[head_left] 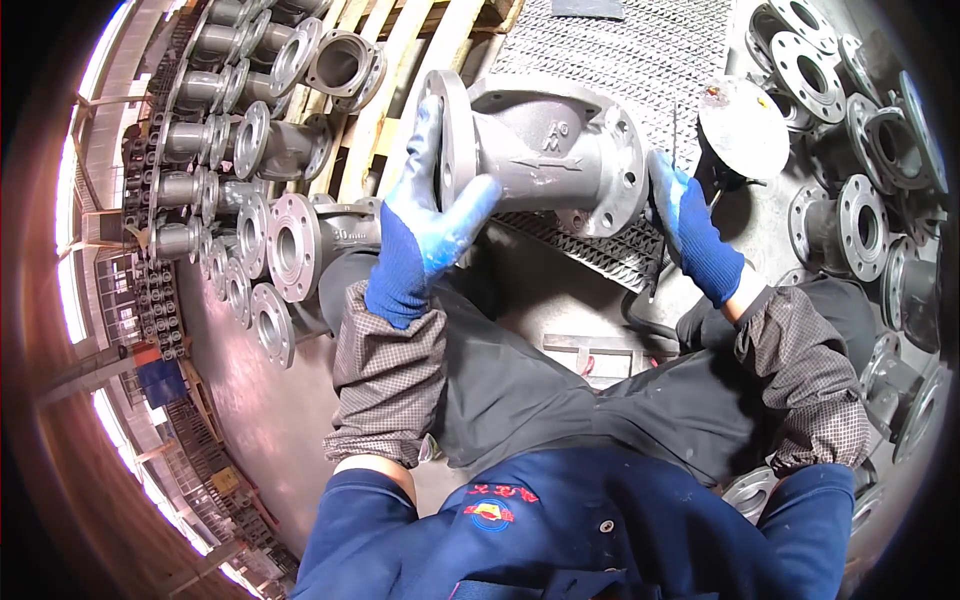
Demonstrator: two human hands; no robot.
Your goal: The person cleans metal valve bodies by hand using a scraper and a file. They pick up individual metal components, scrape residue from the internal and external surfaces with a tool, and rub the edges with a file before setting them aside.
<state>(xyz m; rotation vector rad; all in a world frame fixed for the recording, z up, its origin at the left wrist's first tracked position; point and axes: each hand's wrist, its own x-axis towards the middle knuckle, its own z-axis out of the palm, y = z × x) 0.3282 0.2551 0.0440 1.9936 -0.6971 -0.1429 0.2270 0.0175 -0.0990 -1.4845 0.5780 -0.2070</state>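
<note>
A grey cast valve body (545, 165) with round bolt-hole flanges at both ends lies sideways in front of me, a raised arrow on its side. My left hand (428, 200), in a blue coated glove, grips its left flange, thumb toward the body and fingers along the outer face. At the opposite end my right hand (690, 220), gloved alike, presses on the rim of the right flange; its fingertips are partly hidden behind it. Beneath the valve body is a metal mesh surface (640, 60); whether the two touch is hard to tell.
Rows of flanged castings (285, 150) crowd the left, some by a wooden pallet (385, 85). More castings (845, 225) pile up on the right. A round pale disc (743, 130), like a stool top, stands beyond my right hand. A dark flat piece (587, 9) rests on the mesh.
</note>
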